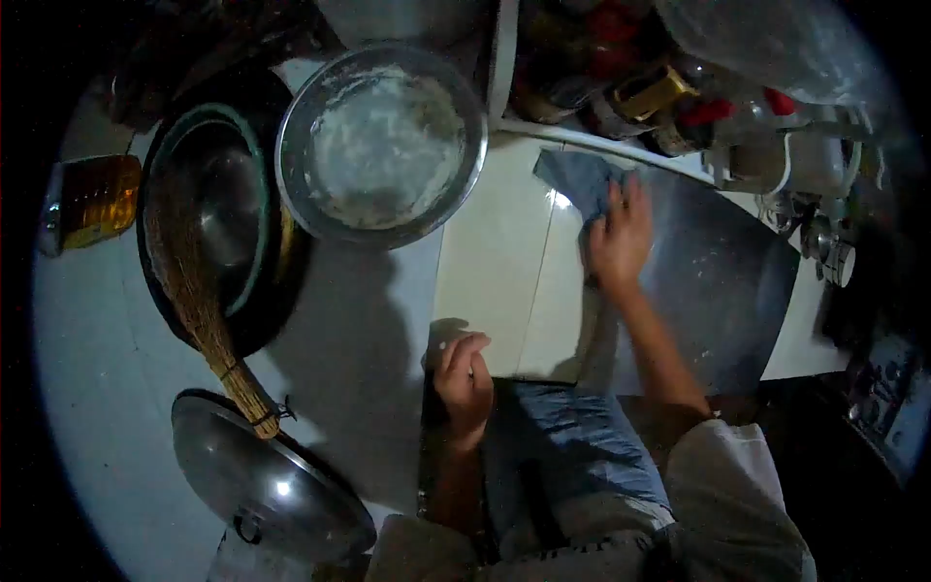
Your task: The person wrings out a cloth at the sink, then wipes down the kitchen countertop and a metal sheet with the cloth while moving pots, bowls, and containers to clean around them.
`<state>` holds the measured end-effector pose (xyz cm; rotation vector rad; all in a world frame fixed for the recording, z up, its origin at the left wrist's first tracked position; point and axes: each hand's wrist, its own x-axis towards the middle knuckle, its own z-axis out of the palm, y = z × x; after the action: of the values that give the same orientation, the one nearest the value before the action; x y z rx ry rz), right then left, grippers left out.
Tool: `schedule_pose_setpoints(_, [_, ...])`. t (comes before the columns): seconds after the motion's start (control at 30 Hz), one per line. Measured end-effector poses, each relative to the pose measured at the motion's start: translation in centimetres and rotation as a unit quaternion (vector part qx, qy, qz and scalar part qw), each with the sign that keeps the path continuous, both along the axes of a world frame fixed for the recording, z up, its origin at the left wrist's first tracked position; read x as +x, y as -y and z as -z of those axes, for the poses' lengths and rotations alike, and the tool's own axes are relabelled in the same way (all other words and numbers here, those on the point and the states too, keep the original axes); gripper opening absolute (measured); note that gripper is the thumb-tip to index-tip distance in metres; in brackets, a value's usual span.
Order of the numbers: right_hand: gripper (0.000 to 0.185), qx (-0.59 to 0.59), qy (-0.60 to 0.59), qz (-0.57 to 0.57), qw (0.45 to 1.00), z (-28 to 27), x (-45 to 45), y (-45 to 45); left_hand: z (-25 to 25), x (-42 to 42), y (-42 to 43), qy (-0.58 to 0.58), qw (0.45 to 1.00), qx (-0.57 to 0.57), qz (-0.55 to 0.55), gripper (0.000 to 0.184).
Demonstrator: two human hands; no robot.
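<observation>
My right hand (623,238) is over a grey cloth (570,179), its fingers pressing the cloth against the counter. The cloth lies where pale tiles (495,242) meet a dark grey metal sheet (713,262). Near the front edge of the tiles, my left hand (465,383) hovers with loosely bent fingers and nothing visible in it. A wide metal basin (388,145) with a whitish residue or cloudy content stands beyond my left hand.
To the left sits a dark wok (228,209) with a straw brush (208,310) across it. A metal lid (267,475) lies nearer, and a bottle of amber liquid (97,202) farther left. A white rack (621,145) with jars borders the back right.
</observation>
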<state>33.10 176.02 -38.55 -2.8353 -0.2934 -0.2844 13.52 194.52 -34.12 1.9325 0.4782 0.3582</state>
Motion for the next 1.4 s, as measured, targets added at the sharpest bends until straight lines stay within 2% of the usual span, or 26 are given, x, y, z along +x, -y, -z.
schedule_pose_setpoints(0.07, [0.054, 0.04, -0.037, -0.087, 0.995, -1.3, -5.0, -0.7, -0.1, 0.6, 0.1, 0.006, 1.0, 0.007, 0.003, 0.016])
schedule_pose_setpoints(0.1, [0.054, 0.08, -0.117, -0.105, 0.984, -1.0, -8.5, -0.8, -0.7, 1.0, 0.2, 0.003, 1.0, -0.012, 0.007, 0.016])
schedule_pose_setpoints(0.13, [0.052, 0.052, -0.113, -0.174, 0.977, -0.8, -11.8, -0.9, -1.3, 1.3, 0.2, 0.001, 1.0, -0.029, 0.012, 0.015])
schedule_pose_setpoints(0.17, [0.05, 0.061, -0.138, -0.2, 0.968, -1.0, -15.4, -0.8, -2.1, 1.4, 0.1, -0.055, 0.998, -0.024, 0.024, 0.014])
schedule_pose_setpoints(0.2, [0.049, 0.075, -0.162, -0.228, 0.957, -1.3, -17.7, -1.1, -2.2, 1.5, 0.1, -0.052, 0.998, -0.017, 0.021, 0.014])
schedule_pose_setpoints(0.3, [0.051, 0.087, -0.17, -0.285, 0.939, -2.3, -19.3, -1.1, -2.2, 1.9, -0.6, -0.002, 0.999, 0.003, 0.036, 0.012])
schedule_pose_setpoints(0.33, [0.051, 0.103, -0.167, -0.286, 0.938, -2.4, -18.7, -1.4, -2.1, 2.0, -1.0, -0.005, 0.999, 0.019, 0.037, 0.012])
schedule_pose_setpoints(0.4, [0.053, 0.242, -0.221, -0.142, 0.934, -2.7, -16.4, -1.6, -1.9, 2.0, -1.4, -0.013, 0.998, -0.055, -0.002, 0.013])
schedule_pose_setpoints(0.43, [0.049, 0.221, -0.196, -0.124, 0.947, -2.5, -14.9, -1.7, -0.6, 1.3, -1.9, -0.059, 0.998, -0.004, 0.0, 0.015])
schedule_pose_setpoints(0.53, [0.046, 0.141, -0.111, -0.061, 0.982, -2.0, -9.3, -3.2, -0.4, 2.3, -2.7, -0.093, 0.995, -0.017, -0.019, 0.019])
schedule_pose_setpoints(0.57, [0.046, 0.136, -0.059, -0.074, 0.986, -0.8, -8.1, -3.3, -0.6, 3.0, -2.7, -0.092, 0.995, -0.017, -0.019, 0.019])
schedule_pose_setpoints(0.67, [0.046, 0.097, -0.037, -0.074, 0.992, -1.0, -6.8, -5.0, -2.6, 6.3, -2.5, -0.134, 0.959, 0.192, 0.159, 0.032])
schedule_pose_setpoints(0.7, [0.045, 0.111, -0.049, -0.066, 0.99, -0.9, -7.0, -5.1, -1.5, 7.1, -2.0, -0.161, 0.937, 0.214, 0.224, 0.044])
schedule_pose_setpoints(0.73, [0.043, 0.099, -0.049, -0.062, 0.992, -1.0, -7.0, -5.2, -0.5, 7.0, -1.0, -0.157, 0.938, 0.211, 0.225, 0.044])
schedule_pose_setpoints(0.8, [0.043, 0.117, -0.028, -0.059, 0.991, -0.7, -7.0, -5.2, 1.5, 6.5, 1.4, -0.168, 0.876, 0.39, 0.23, 0.05])
schedule_pose_setpoints(0.93, [0.042, 0.111, -0.027, -0.06, 0.992, -1.5, -6.9, -5.3, 1.6, 5.5, 3.2, -0.216, 0.86, 0.392, 0.245, 0.052])
schedule_pose_setpoints(1.07, [0.041, 0.12, -0.02, -0.064, 0.99, -1.1, -6.9, -4.8, 2.4, 3.6, 4.8, -0.178, 0.865, 0.409, 0.231, 0.05])
schedule_pose_setpoints(1.1, [0.04, 0.13, -0.014, -0.066, 0.989, -1.0, -7.0, -4.7, 2.3, 3.1, 5.1, -0.221, 0.839, 0.43, 0.249, 0.052])
schedule_pose_setpoints(1.13, [0.04, 0.135, -0.012, -0.062, 0.989, -0.9, -7.1, -4.4, 2.3, 2.8, 5.5, -0.22, 0.836, 0.435, 0.252, 0.052])
schedule_pose_setpoints(1.2, [0.041, 0.129, -0.037, -0.084, 0.987, -0.9, -7.4, -3.7, 2.9, 1.9, 6.1, -0.217, 0.862, 0.387, 0.248, 0.051])
schedule_pose_setpoints(1.27, [0.038, 0.152, -0.079, -0.075, 0.982, -1.2, -8.5, -3.2, 3.0, 0.9, 6.4, -0.21, 0.861, 0.391, 0.25, 0.049])
schedule_pose_setpoints(1.33, [0.037, 0.153, -0.156, -0.088, 0.972, -1.3, -10.1, -2.6, 2.4, -0.1, 6.4, -0.212, 0.886, 0.331, 0.246, 0.043])
schedule_pose_setpoints(1.37, [0.033, 0.175, -0.133, -0.092, 0.971, -2.2, -11.2, -2.1, 2.4, -1.2, 6.4, -0.139, 0.916, 0.311, 0.214, 0.043])
schedule_pose_setpoints(1.4, [0.033, 0.179, -0.127, -0.082, 0.972, -2.3, -12.3, -1.3, 3.1, -2.7, 6.8, -0.133, 0.912, 0.317, 0.224, 0.043])
